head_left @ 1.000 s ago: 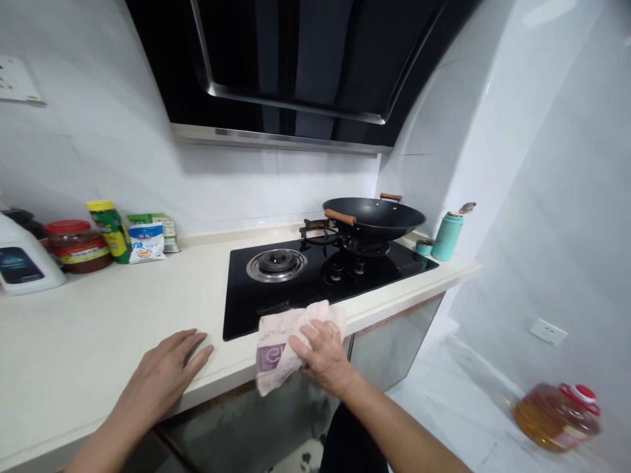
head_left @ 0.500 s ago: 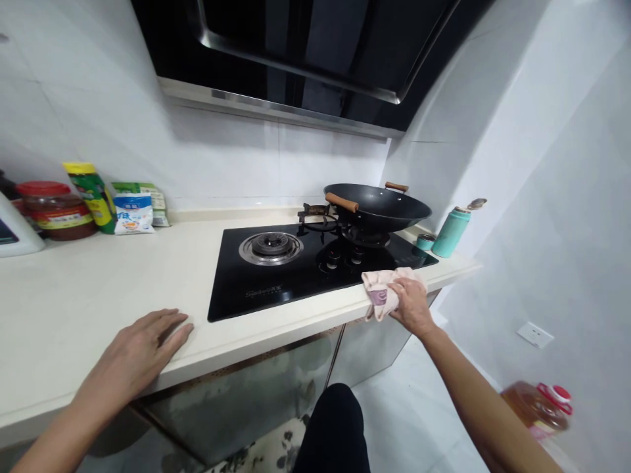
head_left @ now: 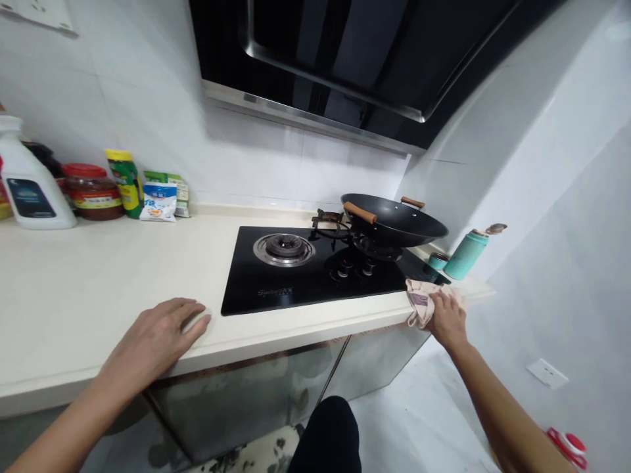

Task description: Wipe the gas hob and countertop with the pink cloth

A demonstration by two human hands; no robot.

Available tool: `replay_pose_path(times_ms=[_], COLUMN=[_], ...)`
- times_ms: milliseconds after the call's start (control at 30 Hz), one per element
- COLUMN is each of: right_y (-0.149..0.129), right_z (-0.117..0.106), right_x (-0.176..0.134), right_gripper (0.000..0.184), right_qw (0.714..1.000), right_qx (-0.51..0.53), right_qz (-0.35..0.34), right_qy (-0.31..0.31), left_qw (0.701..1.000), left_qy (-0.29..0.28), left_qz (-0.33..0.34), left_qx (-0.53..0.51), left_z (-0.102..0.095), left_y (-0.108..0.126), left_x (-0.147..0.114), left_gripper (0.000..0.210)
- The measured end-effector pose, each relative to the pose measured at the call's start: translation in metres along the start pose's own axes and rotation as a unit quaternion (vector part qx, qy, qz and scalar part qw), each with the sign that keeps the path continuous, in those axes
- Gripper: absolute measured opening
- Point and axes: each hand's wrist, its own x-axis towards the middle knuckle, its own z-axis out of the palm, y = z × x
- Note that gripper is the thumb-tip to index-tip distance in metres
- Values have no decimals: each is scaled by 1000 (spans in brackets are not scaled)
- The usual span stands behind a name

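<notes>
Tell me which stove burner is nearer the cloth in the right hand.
The right burner, beneath the black wok; the left burner, with no pan over it, lies farther from the cloth.

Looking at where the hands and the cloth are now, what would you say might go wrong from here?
The right hand holds the cloth near the teal bottle, so a wide sweep might tip the bottle over.

The knobs stand up from the stove; a cloth dragged across them could turn one.

The wok's near wooden handle juts out, so a sleeve or cloth might catch it and shift the wok.
</notes>
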Motion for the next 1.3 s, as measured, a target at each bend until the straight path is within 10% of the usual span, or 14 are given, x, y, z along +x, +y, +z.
replay_pose_path(times_ms=[533, 667, 867, 1300], right_y=[-371, -418, -362, -85], right_z=[-91, -112, -106, -23], right_x=[-95, -107, -92, -25], right_gripper=[39, 33, 41, 57], right_qw=[918, 898, 873, 975], right_qx=[217, 221, 248, 120], right_qz=[-254, -284, -346, -154], right_qy=[214, 252, 238, 109], left_qw=[999, 999, 999, 998], left_qy=[21, 31, 33, 29], left_qz=[-5, 2, -1, -38], left_qx=[-30, -35, -31, -50], left_z=[1, 1, -1, 2], left_y=[2, -1, -5, -8], left_x=[-3, -5, -6, -3], left_gripper=[43, 41, 44, 38])
